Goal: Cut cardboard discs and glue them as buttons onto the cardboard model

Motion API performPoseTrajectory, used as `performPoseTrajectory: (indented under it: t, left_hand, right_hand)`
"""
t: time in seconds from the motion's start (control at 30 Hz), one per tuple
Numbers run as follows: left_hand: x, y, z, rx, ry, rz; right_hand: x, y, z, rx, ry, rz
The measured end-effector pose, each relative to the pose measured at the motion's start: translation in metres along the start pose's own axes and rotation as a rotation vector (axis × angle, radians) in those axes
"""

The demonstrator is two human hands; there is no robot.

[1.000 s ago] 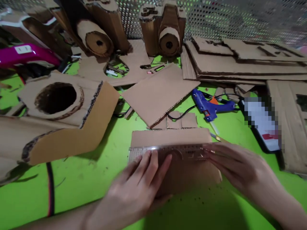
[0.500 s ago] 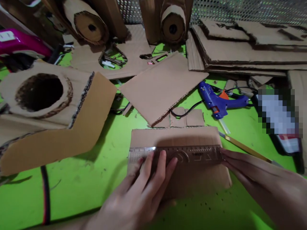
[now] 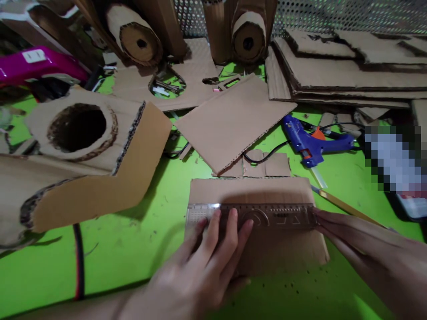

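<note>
A clear plastic ruler (image 3: 287,217) lies across a rectangular cardboard piece (image 3: 283,249) on the green table. My left hand (image 3: 200,266) rests on the ruler's left half, fingers spread and fingertips pressing down on it. At the ruler's right end, my right hand (image 3: 370,249) has its fingers held together, pinching the tip by the cardboard's right edge. The lower left part of the cardboard is covered by my left hand. A yellow craft knife (image 3: 347,206) lies just beyond my right hand.
A blue glue gun (image 3: 313,142) with its cord and a blurred-out phone (image 3: 396,169) lie to the right. A cardboard structure with a round hole (image 3: 133,186) stands left. Behind are a loose cardboard sheet (image 3: 236,120), stacked cardboard (image 3: 350,73) and a magenta object (image 3: 36,66).
The view has turned slightly left, so the scene sits further right in the frame. Both hands stay on the ruler, which keeps its place on the cardboard.
</note>
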State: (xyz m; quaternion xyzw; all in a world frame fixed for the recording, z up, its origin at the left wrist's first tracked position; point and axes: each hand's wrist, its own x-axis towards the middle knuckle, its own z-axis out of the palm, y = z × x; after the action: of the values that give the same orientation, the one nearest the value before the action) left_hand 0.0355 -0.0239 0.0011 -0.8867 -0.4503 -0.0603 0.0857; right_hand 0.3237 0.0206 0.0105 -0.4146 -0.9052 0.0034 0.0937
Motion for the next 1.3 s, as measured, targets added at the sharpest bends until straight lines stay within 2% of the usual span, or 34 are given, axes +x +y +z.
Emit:
performPoseTrajectory:
  t: [0.4, 0.83, 1.0, 1.17, 1.3]
  left_hand:
    - [-0.007, 0.0, 0.005, 0.063, -0.043, 0.089]
    - [-0.007, 0.002, 0.008, 0.029, 0.013, 0.063]
    - [-0.008, 0.003, 0.01, 0.024, 0.049, 0.061]
    - [-0.007, 0.002, 0.006, 0.019, 0.022, 0.058]
    - [-0.006, 0.002, 0.005, 0.026, 0.077, 0.058]
  right_hand:
    - [-0.001, 0.0, -0.003, -0.017, -0.009, -0.024]
    - [0.013, -0.007, -0.007, -0.042, 0.019, -0.042]
    - [0.01, -0.007, -0.008, -0.016, -0.001, -0.023]
    - [0.005, -0.008, -0.008, 0.01, -0.014, -0.006]
    - [0.007, -0.009, -0.008, 0.022, -0.017, 0.003]
